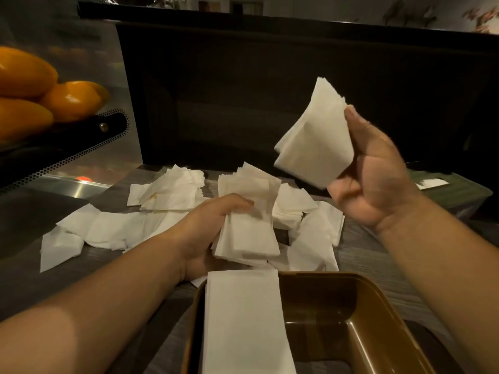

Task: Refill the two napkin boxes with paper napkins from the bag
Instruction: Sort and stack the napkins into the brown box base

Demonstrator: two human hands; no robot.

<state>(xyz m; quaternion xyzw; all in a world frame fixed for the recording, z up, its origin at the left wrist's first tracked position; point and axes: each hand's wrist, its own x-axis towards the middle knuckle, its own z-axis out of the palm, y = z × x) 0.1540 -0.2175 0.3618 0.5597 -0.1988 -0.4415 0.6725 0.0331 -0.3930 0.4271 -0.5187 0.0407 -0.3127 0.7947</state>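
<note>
Countertop [378, 268]; napkins [314, 136] between right-hand fingers [343, 184]

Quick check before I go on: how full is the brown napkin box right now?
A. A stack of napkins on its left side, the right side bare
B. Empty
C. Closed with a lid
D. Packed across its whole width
A: a neat stack of napkins fills the left side of the brown napkin box, while the box's bare bottom shows on the right, and no lid is on it.
</note>
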